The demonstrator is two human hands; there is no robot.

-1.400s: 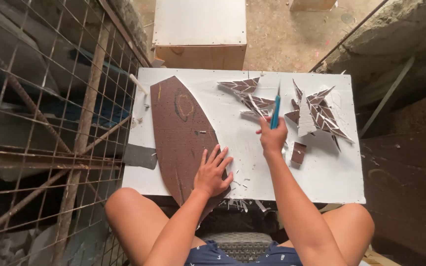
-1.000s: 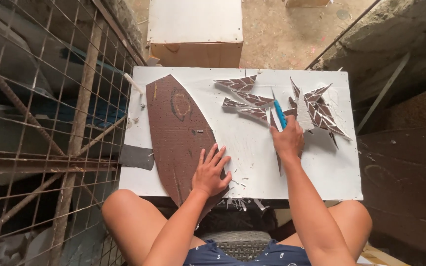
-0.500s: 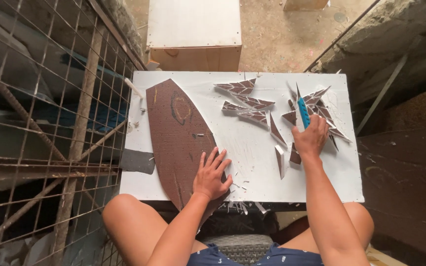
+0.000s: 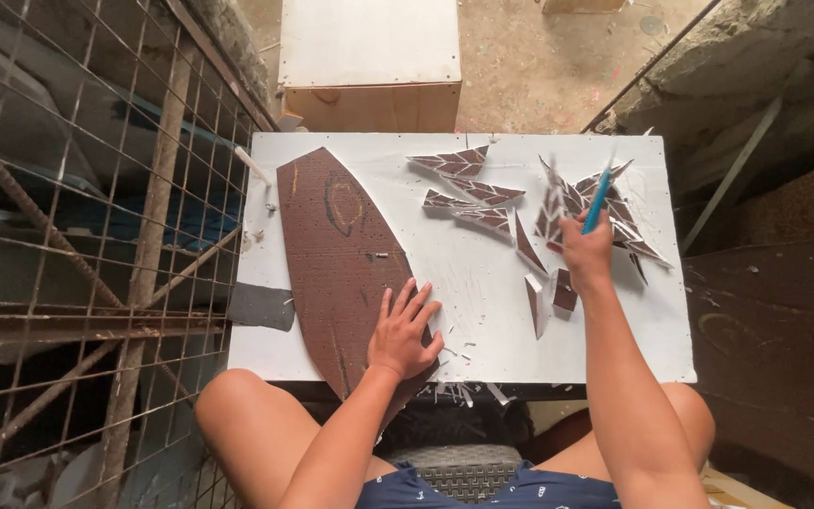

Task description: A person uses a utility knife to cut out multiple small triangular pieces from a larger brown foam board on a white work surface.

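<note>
The blue-handled tool point(image 4: 598, 205) stands in the right hand point(image 4: 586, 254), fingers closed around it, near the white table's point(image 4: 482, 283) far right corner among the pointed brown offcuts point(image 4: 468, 162); the left hand point(image 4: 405, 332) lies flat, fingers spread, on the long brown leaf-shaped sheet point(image 4: 336, 250) toward the near left edge, gripping nothing; the risk, I judge, is a slip of the tool among those loose shards, scattering them off the edge; no containers show, only a pale box point(image 4: 369, 61) beyond the far edge.
</note>
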